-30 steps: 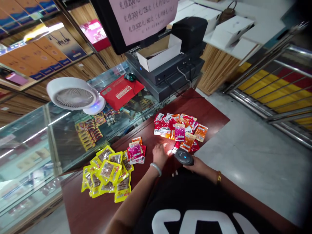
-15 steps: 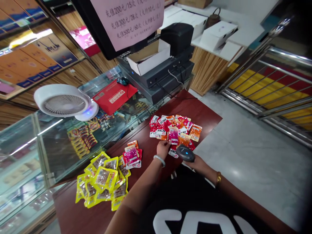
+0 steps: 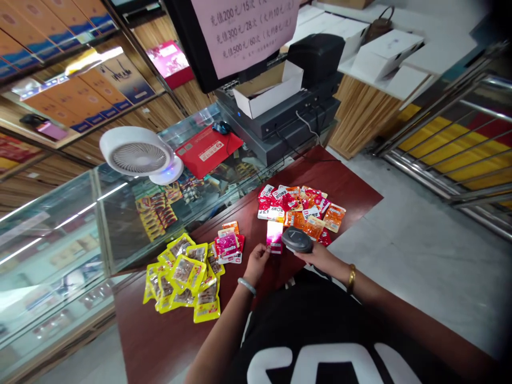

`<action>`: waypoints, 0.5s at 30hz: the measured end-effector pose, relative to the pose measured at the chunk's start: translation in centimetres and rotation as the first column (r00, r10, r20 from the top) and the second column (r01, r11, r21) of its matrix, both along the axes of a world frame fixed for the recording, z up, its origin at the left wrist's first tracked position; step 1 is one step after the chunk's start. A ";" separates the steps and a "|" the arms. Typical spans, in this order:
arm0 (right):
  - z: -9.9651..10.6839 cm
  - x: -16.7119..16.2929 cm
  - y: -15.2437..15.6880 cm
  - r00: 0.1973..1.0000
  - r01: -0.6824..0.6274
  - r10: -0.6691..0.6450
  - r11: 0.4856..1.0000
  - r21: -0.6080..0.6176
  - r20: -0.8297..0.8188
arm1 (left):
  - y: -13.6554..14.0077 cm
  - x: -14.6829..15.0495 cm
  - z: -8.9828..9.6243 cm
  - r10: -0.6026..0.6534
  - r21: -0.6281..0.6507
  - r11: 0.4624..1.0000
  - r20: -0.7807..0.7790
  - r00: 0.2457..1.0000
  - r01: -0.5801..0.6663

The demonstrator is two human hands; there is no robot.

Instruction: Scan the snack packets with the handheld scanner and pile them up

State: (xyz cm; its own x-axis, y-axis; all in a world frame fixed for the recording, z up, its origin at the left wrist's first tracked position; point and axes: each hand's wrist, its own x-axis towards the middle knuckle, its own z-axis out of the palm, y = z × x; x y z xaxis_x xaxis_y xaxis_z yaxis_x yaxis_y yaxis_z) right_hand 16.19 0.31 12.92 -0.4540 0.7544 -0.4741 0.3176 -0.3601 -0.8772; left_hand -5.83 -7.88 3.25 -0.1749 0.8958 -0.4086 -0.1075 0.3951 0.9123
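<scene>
Between its fingertips my left hand (image 3: 258,261) pinches a pink snack packet (image 3: 274,241) by its lower corner; light from the scanner falls on its upper part. My right hand (image 3: 320,257) is wrapped round a dark grey barcode scanner (image 3: 297,239), its head pointing left at the packet. Just beyond both hands lies a loose pile of red and orange snack packets (image 3: 294,205). To the left sits a smaller stack of pink and red packets (image 3: 229,244). Farther left is a heap of yellow snack packets (image 3: 186,274).
The reddish-brown board (image 3: 148,341) rests beside a glass display counter (image 3: 120,213). On the glass stand a white fan (image 3: 140,152), a red mat (image 3: 204,154) and a mouse (image 3: 221,127). Behind are a cash drawer (image 3: 276,128), an open white box (image 3: 276,90) and a monitor (image 3: 192,48).
My left hand has drawn a pink packet out of the pile towards me. The scanner now shines on it. The camera view has shifted left.
</scene>
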 end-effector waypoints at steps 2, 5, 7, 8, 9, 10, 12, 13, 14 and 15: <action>0.0 -0.4 -0.1 1.000 -0.025 0.025 1.000 0.018 0.002 | -0.6 -0.3 0.0 0.018 0.008 1.000 -0.001 1.000 -0.018; -0.2 -0.6 -0.4 0.998 -0.056 0.056 0.998 0.042 -0.008 | -1.3 -1.1 0.6 0.081 -0.022 0.996 -0.021 0.997 -0.081; -0.5 -0.5 -0.8 0.997 -0.070 0.072 0.996 0.057 -0.030 | -1.9 -1.9 1.3 0.193 -0.051 0.980 -0.009 0.981 -0.194; -0.7 -0.4 -1.0 0.996 -0.079 0.081 0.995 0.056 -0.042 | -2.2 -2.4 1.7 0.281 -0.060 0.958 0.019 0.960 -0.279; -0.9 -0.3 -1.3 0.995 -0.090 0.092 0.995 0.046 -0.048 | -2.6 -2.8 2.0 0.375 -0.066 0.926 0.062 0.925 -0.371; -1.2 -0.1 -1.6 0.994 -0.101 0.102 0.994 0.029 -0.047 | -3.1 -3.2 2.2 0.458 -0.077 0.889 0.116 0.881 -0.451; -1.9 0.5 -2.2 0.994 -0.111 0.110 0.994 -0.010 -0.027 | -3.9 -3.5 2.2 0.543 -0.138 0.840 0.207 0.814 -0.525; -2.3 0.8 -2.5 0.995 -0.104 0.104 0.994 -0.021 -0.013 | -4.1 -3.4 2.0 0.538 -0.184 0.842 0.220 0.813 -0.508; -2.6 1.2 -2.7 0.996 -0.094 0.094 0.995 -0.025 -0.002 | -4.2 -3.1 1.6 0.507 -0.231 0.856 0.208 0.836 -0.462; -2.8 1.6 -2.9 0.997 -0.083 0.083 0.996 -0.023 0.003 | -4.0 -2.7 1.2 0.447 -0.271 0.878 0.177 0.877 -0.393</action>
State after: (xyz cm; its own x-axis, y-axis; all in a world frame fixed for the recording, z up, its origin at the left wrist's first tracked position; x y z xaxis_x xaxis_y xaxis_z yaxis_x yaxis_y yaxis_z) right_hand 17.83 -2.63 10.13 -0.5127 0.7029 -0.4931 0.3512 -0.3524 -0.8675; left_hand -8.48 -11.92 4.41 -0.3924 0.6399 -0.6607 -0.5025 0.4524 0.7367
